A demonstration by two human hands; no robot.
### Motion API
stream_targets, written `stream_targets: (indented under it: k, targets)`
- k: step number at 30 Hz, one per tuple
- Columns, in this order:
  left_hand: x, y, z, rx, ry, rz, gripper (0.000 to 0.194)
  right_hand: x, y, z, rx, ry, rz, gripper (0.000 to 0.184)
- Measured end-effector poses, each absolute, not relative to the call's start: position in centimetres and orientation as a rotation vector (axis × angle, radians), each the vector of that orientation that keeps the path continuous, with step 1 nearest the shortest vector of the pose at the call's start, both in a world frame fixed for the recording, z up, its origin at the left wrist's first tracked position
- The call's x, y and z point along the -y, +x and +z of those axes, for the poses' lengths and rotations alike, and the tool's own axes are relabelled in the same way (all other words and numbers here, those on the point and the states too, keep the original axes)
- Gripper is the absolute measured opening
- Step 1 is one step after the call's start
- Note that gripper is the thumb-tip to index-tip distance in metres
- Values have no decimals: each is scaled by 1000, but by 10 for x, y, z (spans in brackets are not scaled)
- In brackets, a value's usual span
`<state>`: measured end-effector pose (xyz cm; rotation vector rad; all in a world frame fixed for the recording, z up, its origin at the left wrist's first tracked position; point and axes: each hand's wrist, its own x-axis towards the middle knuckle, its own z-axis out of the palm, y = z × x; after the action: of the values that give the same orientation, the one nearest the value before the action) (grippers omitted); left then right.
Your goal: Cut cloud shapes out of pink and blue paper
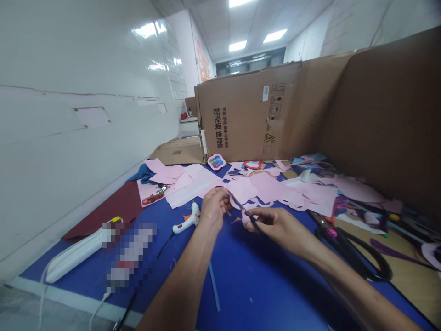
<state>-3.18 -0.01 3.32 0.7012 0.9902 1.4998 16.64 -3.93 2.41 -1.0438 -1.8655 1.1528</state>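
My left hand (pixel 214 207) is closed in a pinch at the edge of a pink paper piece (pixel 244 189) with a scalloped outline. Wrapped round a pair of dark-handled scissors (pixel 245 209), my right hand (pixel 275 225) is closed. The scissors' blades point up and left, lying against the paper beside my left fingertips. A cut strip of pink paper (pixel 245 221) hangs below the blades. Just left of my left hand rests a white hot glue gun (pixel 186 223) on the blue table. More pink sheets (pixel 193 181) lie behind it.
Large black-handled shears (pixel 358 253) lie at the right. A tall cardboard box (pixel 248 119) walls off the back and right side. On the left are a white power strip (pixel 77 253), a maroon sheet (pixel 106 209) and keys (pixel 161 189). Paper scraps (pixel 317 195) cover the far right.
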Motion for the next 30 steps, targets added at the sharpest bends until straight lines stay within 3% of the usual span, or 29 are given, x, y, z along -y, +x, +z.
stream_targets:
  k: [30]
  targets:
    - [0, -28, 32, -995, 707, 1506, 28, 41, 168, 27, 1878, -1065, 1086, 25]
